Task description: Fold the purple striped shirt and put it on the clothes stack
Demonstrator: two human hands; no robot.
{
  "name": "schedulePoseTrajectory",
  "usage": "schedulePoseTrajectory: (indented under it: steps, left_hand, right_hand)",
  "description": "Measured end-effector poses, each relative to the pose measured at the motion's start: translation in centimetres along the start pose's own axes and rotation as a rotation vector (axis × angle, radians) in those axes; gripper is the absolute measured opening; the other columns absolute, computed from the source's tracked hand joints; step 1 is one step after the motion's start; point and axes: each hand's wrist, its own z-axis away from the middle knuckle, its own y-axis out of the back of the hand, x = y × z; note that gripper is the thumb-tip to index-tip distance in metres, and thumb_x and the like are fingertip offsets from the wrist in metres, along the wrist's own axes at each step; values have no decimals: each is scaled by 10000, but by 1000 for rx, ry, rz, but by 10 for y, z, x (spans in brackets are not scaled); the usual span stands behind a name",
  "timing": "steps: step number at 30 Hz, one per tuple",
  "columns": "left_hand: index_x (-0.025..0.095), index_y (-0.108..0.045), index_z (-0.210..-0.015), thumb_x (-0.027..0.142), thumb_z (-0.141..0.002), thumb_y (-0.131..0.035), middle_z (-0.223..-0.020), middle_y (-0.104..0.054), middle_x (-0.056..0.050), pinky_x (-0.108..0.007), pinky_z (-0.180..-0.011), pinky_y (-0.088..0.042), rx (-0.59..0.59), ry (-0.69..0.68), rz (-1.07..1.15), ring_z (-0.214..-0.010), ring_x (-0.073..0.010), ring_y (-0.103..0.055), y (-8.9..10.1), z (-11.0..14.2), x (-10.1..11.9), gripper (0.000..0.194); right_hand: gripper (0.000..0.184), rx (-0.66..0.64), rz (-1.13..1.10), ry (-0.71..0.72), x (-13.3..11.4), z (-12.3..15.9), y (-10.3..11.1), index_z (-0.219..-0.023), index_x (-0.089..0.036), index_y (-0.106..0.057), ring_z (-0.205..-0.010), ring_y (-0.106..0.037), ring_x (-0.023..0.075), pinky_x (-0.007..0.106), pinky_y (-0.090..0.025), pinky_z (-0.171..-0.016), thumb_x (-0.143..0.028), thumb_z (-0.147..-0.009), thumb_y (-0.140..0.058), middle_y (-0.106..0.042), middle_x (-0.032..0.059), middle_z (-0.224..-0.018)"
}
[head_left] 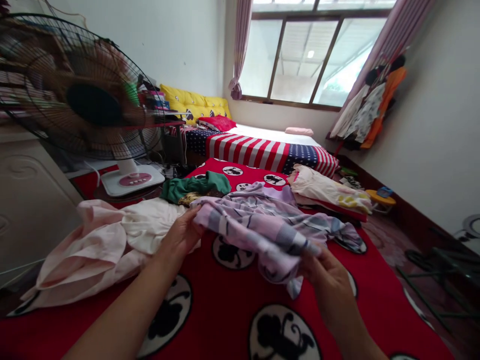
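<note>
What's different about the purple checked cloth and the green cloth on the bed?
The purple checked cloth is held between the left hand and right hand; the green cloth lies on the red bedspread. The purple cloth is patterned and spread wider; the green cloth is plain and bunched up. Both are crumpled.

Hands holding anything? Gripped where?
Yes, a crumpled lilac checked cloth garment. The left hand grips one edge, the right hand a bunched fold nearer the person. Which garment part isn't clear.
</note>
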Motion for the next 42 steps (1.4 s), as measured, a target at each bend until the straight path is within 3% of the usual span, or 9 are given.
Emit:
schedulePoseTrajectory:
  steps: [3, 6, 9, 15, 19, 25, 28, 35, 42]
  left_hand:
    - [118, -577, -1019, 46, -822, -492, -926, -687, -112, -325, -775, -583, 71, 41, 84, -819, -187, -695, 6, -13, -11, 226]
    - [149, -548, -1124, 73, -757, -619, -1002, -659, -112, -340, -772, -571, 58, -26, -190, -812, -189, -683, 13, -19, -25, 381]
    - [195, -532, -1220, 129, -691, -717, -1075, -626, -89, -317, -765, -551, 29, -303, -688, -808, -180, -651, 16, -15, -35, 565]
    - [224, -609, -1126, 232, -873, -529, -1097, -596, -74, -317, -819, -521, -198, -790, -1272, -950, -213, -601, 6, 7, -50, 265]
    - [228, -570, -1189, 198, -899, -508, -1154, -602, -79, -353, -960, -468, -450, -822, -1338, -1075, -216, -575, -1, 18, -66, 298]
    - [276, -206, -1499, 9, -743, -539, -1565, -202, -96, -465, -1156, -244, -688, -904, -1494, -1429, -273, -219, 0, 20, -67, 868]
    - [276, -259, -1492, -33, -726, -505, -1593, -114, -87, -495, -1158, -219, -714, -928, -1585, -1450, -291, -150, 5, 16, -63, 862]
    - [249, -590, -1245, 144, -928, -450, -1388, -495, -83, -390, -1100, -356, -709, -846, -1384, -1328, -222, -417, -9, 18, -71, 362]
    - [279, -224, -1509, 245, -880, -569, -1530, -316, -136, -414, -1001, -441, -852, -585, -1648, -1280, -294, -486, -53, 2, -97, 718]
  right_hand:
    - [369, 226, -222, -231, 18, -20, 16, -839, -196, -600, -507, -602, 136, 219, -476, -458, -374, -596, -813, -650, -23, -643]
    - [423, 295, -293, -338, 42, -27, 27, -859, -196, -592, -528, -627, 137, 219, -500, -481, -334, -541, -834, -672, -15, -671]
    - [460, 264, -283, -326, 55, -24, 29, -968, -196, -590, -584, -649, 143, 227, -514, -515, -369, -605, -813, -696, 7, -752]
    - [654, 137, 15, -93, 65, -19, 14, -1264, -180, -501, -919, -686, 245, 314, -552, -697, -447, -714, -731, -682, 126, -1116]
    - [543, 60, 303, 162, 60, -11, 1, -1340, -191, -461, -981, -655, 219, 355, -517, -837, -268, -824, -609, -635, 126, -1213]
    - [372, -527, 733, 676, 33, 14, -20, -1031, -238, -652, -793, -561, 187, 315, -439, -686, -47, -853, -386, -696, 42, -890]
    - [341, -630, 789, 667, 28, 20, -25, -970, -230, -639, -765, -521, 185, 311, -395, -655, -53, -865, -367, -659, 32, -814]
    - [276, -651, 835, 550, 28, 26, -30, -940, -223, -604, -816, -490, 196, 333, -376, -712, -71, -862, -387, -616, 25, -837]
    - [185, -609, 909, 530, 38, 26, -34, -893, -230, -625, -836, -507, 201, 323, -385, -723, -105, -759, -599, -625, 8, -826]
